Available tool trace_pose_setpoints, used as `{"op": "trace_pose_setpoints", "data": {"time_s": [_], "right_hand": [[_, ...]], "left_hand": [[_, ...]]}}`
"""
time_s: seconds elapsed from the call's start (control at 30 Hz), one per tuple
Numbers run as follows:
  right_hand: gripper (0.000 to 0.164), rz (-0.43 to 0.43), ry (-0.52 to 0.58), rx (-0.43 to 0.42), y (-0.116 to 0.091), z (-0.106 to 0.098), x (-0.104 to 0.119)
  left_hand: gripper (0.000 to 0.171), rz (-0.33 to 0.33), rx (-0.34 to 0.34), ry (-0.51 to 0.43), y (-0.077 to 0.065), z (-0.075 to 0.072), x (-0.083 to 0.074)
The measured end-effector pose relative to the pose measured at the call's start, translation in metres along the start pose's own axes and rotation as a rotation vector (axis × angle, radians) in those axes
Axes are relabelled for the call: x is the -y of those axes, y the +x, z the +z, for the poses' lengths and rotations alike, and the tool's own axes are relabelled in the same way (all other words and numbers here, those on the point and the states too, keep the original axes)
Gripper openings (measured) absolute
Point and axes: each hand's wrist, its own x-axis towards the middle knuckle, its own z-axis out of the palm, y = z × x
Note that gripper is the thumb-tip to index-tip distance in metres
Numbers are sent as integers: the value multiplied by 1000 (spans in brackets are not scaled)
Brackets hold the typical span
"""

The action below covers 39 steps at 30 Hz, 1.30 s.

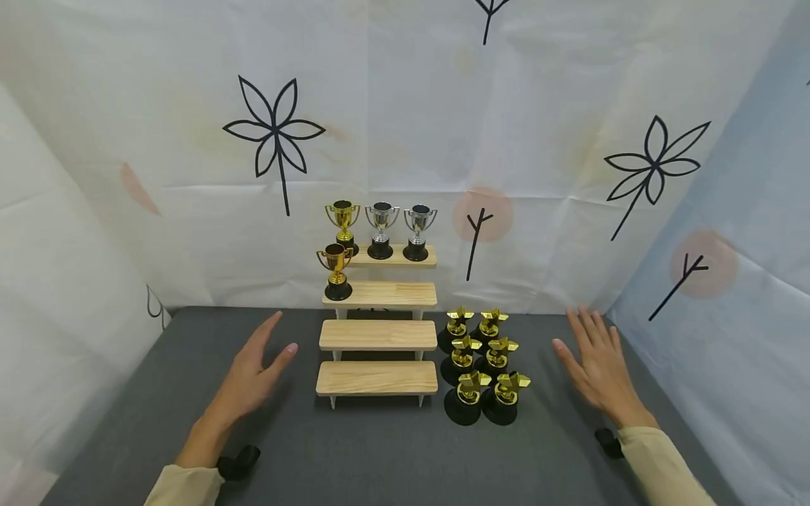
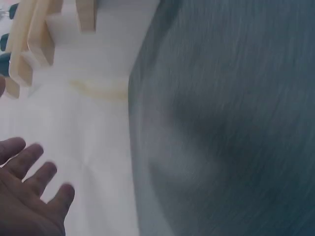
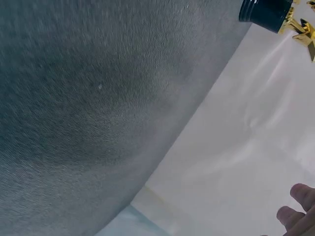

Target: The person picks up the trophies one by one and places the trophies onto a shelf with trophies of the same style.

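Both empty: left hand (image 1: pixel 249 372) and right hand (image 1: pixel 598 369) fingers spread, lower frame. Nearest, six small gold star trophies on black bases (image 1: pixel 482 365), probably light, rigid plastic, tippy; pinch at stem.

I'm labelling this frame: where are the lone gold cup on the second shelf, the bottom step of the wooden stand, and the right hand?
lone gold cup (image 1: pixel 336 258), head view, its bowl.
bottom step (image 1: pixel 376 378), head view, middle of the plank.
right hand (image 1: pixel 600 369), head view, back of the hand.
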Motion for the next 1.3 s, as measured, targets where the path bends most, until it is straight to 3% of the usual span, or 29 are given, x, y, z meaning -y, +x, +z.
{"op": "trace_pose_setpoints", "data": {"time_s": [0.07,0.2,0.37,0.6,0.8,0.97,1.1,1.3], "right_hand": [[67,11,26,5,-2,0,2],[66,31,71,24,-9,-1,4],[66,72,149,53,-15,-4,10],[63,195,292,80,-17,-6,27],[54,209,411,58,-20,-2,40],[47,164,634,82,-24,3,47],[43,135,789,97,-26,4,52],[42,143,863,136,-27,8,58]], "left_hand": [[70,-36,24,-130,-4,6,-1],[67,-51,69,-283,-11,21,1],[71,-29,148,-444,-16,38,6],[74,-106,215,-656,-16,55,10],[74,-181,204,-699,-16,60,11],[75,-224,196,-689,-18,61,10],[75,-231,191,-695,-19,61,8],[75,-205,185,-695,-18,61,9]]}}
